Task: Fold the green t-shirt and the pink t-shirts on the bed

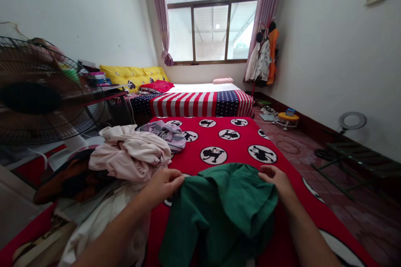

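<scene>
A green garment [225, 204], loosely bunched and creased, spans the space between my two hands over a red cover [232, 150] printed with white ovals and black monkey figures. My left hand [167, 183] pinches its upper left edge. At the upper right edge, my right hand [275, 177] has its fingers curled on the cloth. The lower part of the garment hangs toward me, and its end runs out of the frame. Close to my left hand lies a pale pink garment [131, 150] with small dark lettering, in a heap of clothes.
A grey-purple garment [166, 133] and white cloth [109, 221] belong to the heap on the left. A large fan [31, 96] stands beyond it. Further off are a bed with a striped blanket [184, 104], a yellow stool [286, 117] and a dark folding bench [360, 154].
</scene>
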The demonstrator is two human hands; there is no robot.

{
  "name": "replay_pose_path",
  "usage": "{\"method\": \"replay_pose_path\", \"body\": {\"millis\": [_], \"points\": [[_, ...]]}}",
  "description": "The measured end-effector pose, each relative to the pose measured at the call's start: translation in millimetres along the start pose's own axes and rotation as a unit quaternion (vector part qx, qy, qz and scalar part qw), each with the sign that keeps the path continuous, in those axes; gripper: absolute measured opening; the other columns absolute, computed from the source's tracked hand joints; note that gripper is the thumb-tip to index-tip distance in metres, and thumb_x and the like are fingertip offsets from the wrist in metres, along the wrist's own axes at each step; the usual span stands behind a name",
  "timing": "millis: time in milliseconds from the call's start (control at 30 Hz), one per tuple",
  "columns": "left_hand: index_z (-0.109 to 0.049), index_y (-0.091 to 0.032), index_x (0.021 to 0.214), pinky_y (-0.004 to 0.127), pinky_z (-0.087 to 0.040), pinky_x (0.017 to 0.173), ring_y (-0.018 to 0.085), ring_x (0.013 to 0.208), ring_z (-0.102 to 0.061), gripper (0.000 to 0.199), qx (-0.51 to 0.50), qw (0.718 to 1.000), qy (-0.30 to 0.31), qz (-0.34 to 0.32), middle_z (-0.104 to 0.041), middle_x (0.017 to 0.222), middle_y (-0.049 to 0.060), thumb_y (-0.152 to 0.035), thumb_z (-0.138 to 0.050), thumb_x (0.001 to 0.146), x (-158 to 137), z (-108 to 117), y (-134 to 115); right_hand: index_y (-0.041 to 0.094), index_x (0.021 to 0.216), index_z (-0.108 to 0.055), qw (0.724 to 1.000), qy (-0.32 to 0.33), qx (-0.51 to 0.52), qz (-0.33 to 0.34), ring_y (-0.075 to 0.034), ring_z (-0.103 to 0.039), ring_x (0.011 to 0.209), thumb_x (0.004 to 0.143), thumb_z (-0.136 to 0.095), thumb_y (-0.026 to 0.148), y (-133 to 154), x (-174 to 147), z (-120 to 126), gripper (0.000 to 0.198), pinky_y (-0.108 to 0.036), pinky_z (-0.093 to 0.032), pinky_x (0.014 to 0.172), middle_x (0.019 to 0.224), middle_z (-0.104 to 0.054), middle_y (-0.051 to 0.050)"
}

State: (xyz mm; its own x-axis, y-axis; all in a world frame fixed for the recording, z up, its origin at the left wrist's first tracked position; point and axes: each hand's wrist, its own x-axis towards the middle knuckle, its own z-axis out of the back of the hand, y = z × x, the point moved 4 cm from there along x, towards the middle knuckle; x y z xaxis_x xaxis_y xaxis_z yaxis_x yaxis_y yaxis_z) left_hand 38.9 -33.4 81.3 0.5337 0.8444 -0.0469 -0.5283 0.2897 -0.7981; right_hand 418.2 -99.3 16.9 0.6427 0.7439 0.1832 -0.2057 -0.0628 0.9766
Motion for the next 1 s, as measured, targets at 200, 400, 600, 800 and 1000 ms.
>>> {"method": "replay_pose_path", "body": {"millis": [200,400,600,800,1000], "points": [[-0.065,-0.017,0.119,0.029,-0.046,0.077,0.023,0.09,-0.066,0.046,0.098,0.992,-0.083,-0.005,-0.071,0.103,0.009,-0.048,-0.046,0.09,1.2,-25.7,25.8,0.02,0.104,-0.068,0.992,0.126,-0.03,0.006,-0.027,-0.068,0.095,0.065,-0.073,0.042,7.5,-7.9,-18.8,0.045,-0.039,-0.054,0.084,0.108,-0.071,-0.011],[-0.066,-0.02,0.117,0.034,-0.046,0.088,0.028,0.104,-0.064,0.05,0.099,0.993,-0.051,0.034,-0.071,0.111,0.009,-0.054,-0.059,0.082,-8.9,-42.6,25.8,0.025,0.122,-0.064,0.944,0.305,-0.101,0.079,-0.03,-0.057,0.119,0.067,-0.079,0.046,46.0,-36.8,-30.5,0.06,-0.042,-0.046,0.098,0.123,-0.066,-0.01],[-0.07,-0.019,0.104,0.03,-0.05,0.081,0.027,0.096,-0.067,0.042,0.03,0.999,0.012,0.031,-0.073,0.102,0.006,-0.051,-0.066,0.077,-14.2,-44.3,32.0,0.028,0.103,-0.075,0.87,0.438,-0.217,0.075,-0.032,-0.039,0.137,0.057,-0.085,0.027,38.3,-55.5,-37.7,0.048,-0.045,-0.031,0.113,0.146,-0.049,-0.006],[-0.059,-0.026,0.131,0.033,-0.052,0.087,0.026,0.1,-0.065,0.068,-0.042,0.998,-0.047,0.002,-0.069,0.115,0.006,-0.039,-0.077,0.067,-17.3,-33.5,33.0,0.02,0.079,-0.068,0.954,0.277,-0.101,0.053,-0.021,-0.066,0.085,0.074,-0.068,0.029,39.4,-40.0,-41.8,0.01,-0.034,-0.051,0.079,0.088,-0.072,-0.004],[-0.062,-0.021,0.125,0.03,-0.056,0.075,0.022,0.09,-0.069,0.054,-0.136,0.953,-0.263,-0.064,-0.069,0.108,0.007,-0.038,-0.069,0.075,-20.1,3.0,30.6,0.026,0.091,-0.057,0.968,-0.139,0.21,0.014,-0.016,-0.063,0.069,0.064,-0.069,0.044,18.6,-4.2,19.6,0.035,-0.031,-0.054,0.07,0.075,-0.064,0.004]]}}
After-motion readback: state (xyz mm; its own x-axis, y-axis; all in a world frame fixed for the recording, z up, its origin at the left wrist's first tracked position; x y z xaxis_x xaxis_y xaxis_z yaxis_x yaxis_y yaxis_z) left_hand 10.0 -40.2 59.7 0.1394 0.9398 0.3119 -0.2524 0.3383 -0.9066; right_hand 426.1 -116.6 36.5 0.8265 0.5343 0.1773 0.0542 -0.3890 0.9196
